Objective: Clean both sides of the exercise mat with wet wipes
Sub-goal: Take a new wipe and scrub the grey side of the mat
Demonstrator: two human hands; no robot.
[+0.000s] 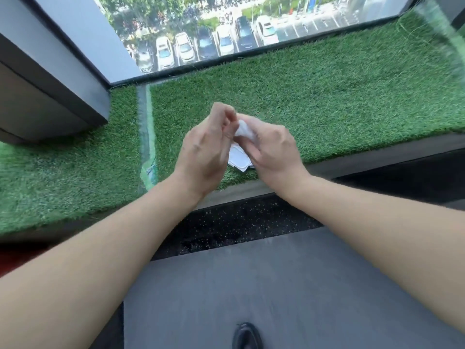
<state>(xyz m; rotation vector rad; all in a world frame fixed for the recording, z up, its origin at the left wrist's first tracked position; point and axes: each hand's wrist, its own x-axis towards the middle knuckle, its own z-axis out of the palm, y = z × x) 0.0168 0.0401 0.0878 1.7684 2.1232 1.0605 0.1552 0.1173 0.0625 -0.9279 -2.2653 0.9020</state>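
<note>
Your right hand has its fingers curled round a white wet wipe, bunched at the top and hanging in loose folds below. Your left hand meets it from the other side, fingertips drawn together at the wipe's upper edge, probably to peel it open, though blur hides whether they actually pinch it. You hold it up over the fake grass on the ledge by the window. The grey mat lies on the floor below your arms, a shoe on it.
</note>
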